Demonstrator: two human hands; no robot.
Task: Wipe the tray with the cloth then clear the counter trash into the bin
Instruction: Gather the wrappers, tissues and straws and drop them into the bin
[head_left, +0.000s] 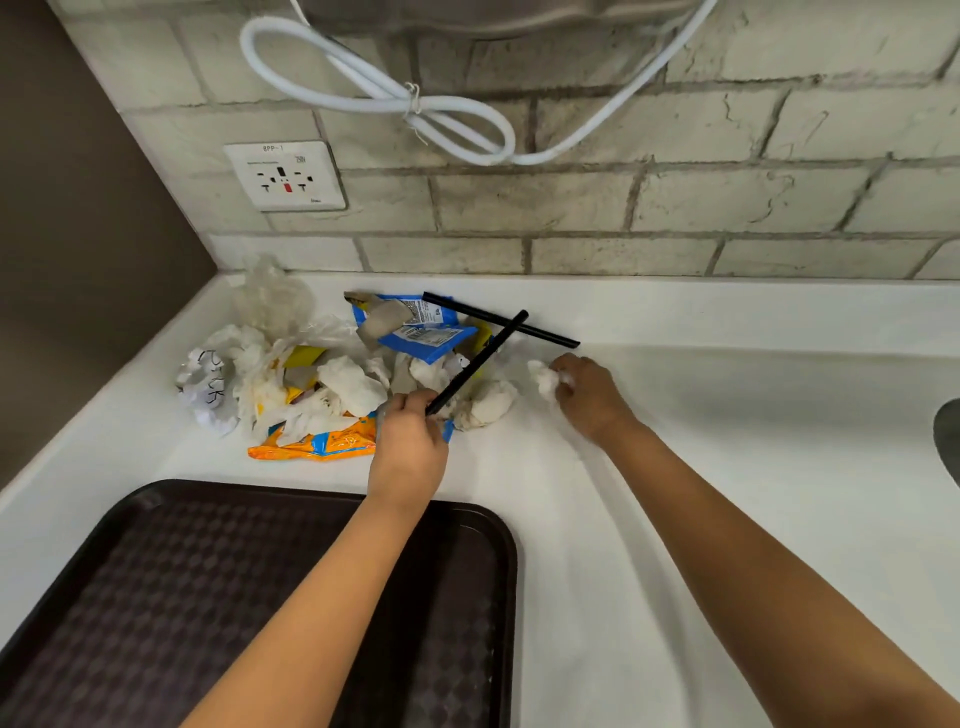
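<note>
head view is showing the left hand (410, 441) gripping a long black plastic straw (478, 361) and the right hand (587, 389) pinching a crumpled white tissue (543, 376), gathering the trash pile (322, 374) lying just beyond them; the dark brown plastic tray (234, 597) is lying under the left forearm.

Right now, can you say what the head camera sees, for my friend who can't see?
Two hands gather trash on a white counter: the left hand holds a black straw, the right hand pinches a tissue. A dark tray sits nearby.

Two black straws (498, 318) (475, 364), one dark tray (483, 525), two snack wrappers — blue (423, 332), orange (317, 447) — one wall socket (284, 175).
</note>
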